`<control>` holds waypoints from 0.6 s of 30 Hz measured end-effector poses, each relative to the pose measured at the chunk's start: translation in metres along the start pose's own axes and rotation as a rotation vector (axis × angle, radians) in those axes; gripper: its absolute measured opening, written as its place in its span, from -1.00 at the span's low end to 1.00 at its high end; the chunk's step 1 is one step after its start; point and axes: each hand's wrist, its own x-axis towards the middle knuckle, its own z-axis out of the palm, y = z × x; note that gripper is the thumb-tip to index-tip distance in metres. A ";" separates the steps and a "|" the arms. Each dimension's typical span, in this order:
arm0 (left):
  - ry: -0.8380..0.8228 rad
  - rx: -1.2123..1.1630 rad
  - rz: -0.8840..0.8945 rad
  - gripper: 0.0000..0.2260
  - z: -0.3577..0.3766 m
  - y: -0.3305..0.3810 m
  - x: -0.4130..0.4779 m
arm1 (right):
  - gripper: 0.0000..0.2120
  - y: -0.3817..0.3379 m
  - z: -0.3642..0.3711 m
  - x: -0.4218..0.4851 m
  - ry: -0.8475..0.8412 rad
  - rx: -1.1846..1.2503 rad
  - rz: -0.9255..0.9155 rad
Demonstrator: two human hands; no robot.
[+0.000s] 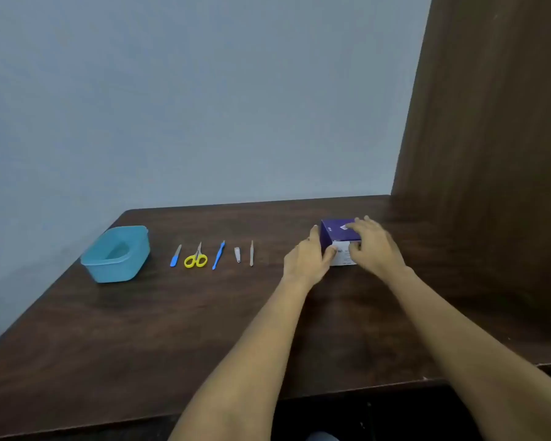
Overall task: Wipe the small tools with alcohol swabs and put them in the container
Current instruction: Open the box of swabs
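Left hand (309,257) and right hand (376,246) both grip the purple box (331,232); the small tools (218,254) lie side by side, long axes pointing toward the wall.

You've got dim, flat light, soft focus throughout; motion blur smears your right grip (374,246) and the box (330,232) at 3 o'clock; edges bow.

Centre right: the left hand (306,259) and right hand (374,246) hide much of the swab box (330,232); right hand motion-blurred, grip unclear. Box print illegible. Tabletop (204,329) cut by left and bottom edges.
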 end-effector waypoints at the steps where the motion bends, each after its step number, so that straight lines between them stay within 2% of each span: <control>1: -0.012 -0.003 -0.016 -0.43 0.002 0.003 0.000 | -0.55 0.001 0.002 -0.002 -0.008 -0.003 0.006; 5: -0.022 0.013 -0.052 -0.40 0.016 0.004 0.009 | -0.58 0.002 0.007 -0.003 -0.029 0.007 -0.015; 9: -0.041 0.036 -0.081 -0.40 0.024 0.009 0.018 | -0.63 0.006 0.004 0.001 0.025 -0.001 -0.053; 14: 0.039 -0.056 -0.153 -0.71 0.028 0.011 0.019 | -0.69 0.015 0.003 0.010 0.051 -0.090 -0.156; 18: 0.066 -0.028 -0.148 -0.76 0.030 0.011 0.019 | -0.72 0.022 0.001 0.019 0.069 -0.147 -0.205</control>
